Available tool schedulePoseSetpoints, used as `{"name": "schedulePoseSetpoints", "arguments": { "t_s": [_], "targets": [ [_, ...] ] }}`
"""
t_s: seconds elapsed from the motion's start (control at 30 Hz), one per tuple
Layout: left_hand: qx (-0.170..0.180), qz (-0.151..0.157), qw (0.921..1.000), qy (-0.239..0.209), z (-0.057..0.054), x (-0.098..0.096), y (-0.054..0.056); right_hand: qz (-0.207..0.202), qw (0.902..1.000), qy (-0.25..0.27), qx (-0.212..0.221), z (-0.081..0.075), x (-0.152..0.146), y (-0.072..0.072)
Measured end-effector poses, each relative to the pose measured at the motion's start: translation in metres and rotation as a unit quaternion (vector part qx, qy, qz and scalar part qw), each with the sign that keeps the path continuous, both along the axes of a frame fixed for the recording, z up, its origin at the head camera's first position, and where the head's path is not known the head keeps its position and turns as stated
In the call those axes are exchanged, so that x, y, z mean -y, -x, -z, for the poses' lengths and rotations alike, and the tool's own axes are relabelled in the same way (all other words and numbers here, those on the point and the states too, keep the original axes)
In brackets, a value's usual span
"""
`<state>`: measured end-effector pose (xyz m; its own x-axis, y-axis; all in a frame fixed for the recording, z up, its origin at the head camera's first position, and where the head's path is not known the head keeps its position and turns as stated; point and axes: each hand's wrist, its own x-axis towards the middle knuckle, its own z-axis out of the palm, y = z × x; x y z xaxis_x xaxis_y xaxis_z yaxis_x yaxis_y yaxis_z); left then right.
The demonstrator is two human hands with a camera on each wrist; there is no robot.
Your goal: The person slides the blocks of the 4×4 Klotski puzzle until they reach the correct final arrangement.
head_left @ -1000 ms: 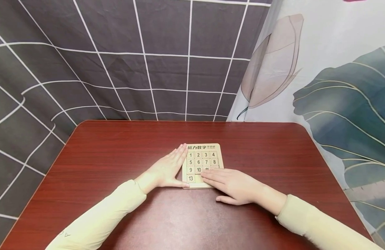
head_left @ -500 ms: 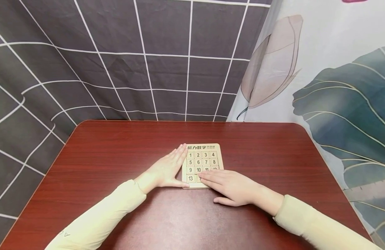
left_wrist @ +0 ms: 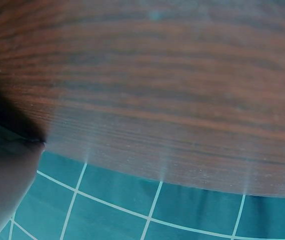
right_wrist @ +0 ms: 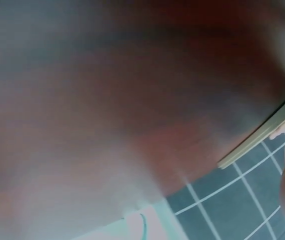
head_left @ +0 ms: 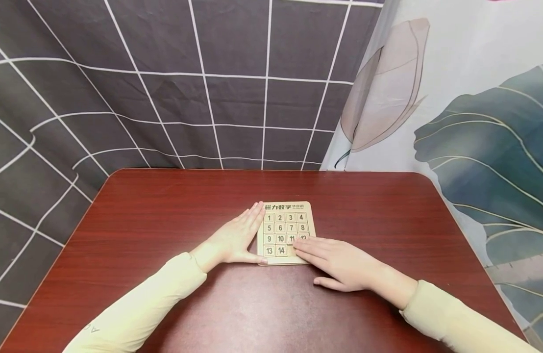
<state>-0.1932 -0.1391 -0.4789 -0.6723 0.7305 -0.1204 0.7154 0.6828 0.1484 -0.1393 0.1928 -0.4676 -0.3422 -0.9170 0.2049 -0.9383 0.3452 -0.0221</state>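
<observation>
A square wooden number slide puzzle (head_left: 284, 262) lies flat on the table, Chinese lettering along its far edge. Its top rows run 1 to 12 in order, and tile 14 (head_left: 281, 250) sits beside tile 13 (head_left: 269, 251) in the near row. My left hand (head_left: 236, 241) spans the puzzle's left side, thumb at the near corner and straight fingers along the far corner. My right hand (head_left: 337, 260) lies palm down, its extended fingertips on the near right tiles, overlapping 12 and hiding the row's right end. Bare board shows right of 14. In the right wrist view the puzzle's edge (right_wrist: 262, 140) appears side-on.
The red-brown wood table (head_left: 174, 206) reaches back to a dark grey curtain (head_left: 165, 98) with white grid lines. A pale curtain with leaf prints (head_left: 487, 137) hangs at the right.
Tile 14 has slid left into the gap beside 13 under my right fingertips. That hand then shifted right, uncovering 14 and a gap. My left hand has stayed in place.
</observation>
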Motion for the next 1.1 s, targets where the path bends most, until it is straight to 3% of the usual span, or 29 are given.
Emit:
{"name": "schedulePoseSetpoints", "arguments": {
  "t_s": [0.27, 0.7, 0.97, 1.1],
  "targets": [
    [0.003, 0.000, 1.0000, 0.006, 0.000, 0.001, 0.001, 0.011, 0.9999, 0.009, -0.003, 0.005, -0.021, -0.007],
    [0.002, 0.003, 1.0000, -0.006, 0.002, 0.000, 0.000, -0.004, 1.0000, -0.001, -0.005, 0.008, 0.002, -0.002],
    [0.003, -0.001, 1.0000, 0.009, 0.003, 0.000, 0.001, 0.012, 0.9999, -0.004, 0.002, 0.003, 0.003, -0.003],
    [-0.020, -0.001, 0.9997, 0.012, 0.004, 0.005, 0.000, 0.032, 0.9995, 0.007, 0.001, 0.000, -0.001, -0.004]
  ]
}}
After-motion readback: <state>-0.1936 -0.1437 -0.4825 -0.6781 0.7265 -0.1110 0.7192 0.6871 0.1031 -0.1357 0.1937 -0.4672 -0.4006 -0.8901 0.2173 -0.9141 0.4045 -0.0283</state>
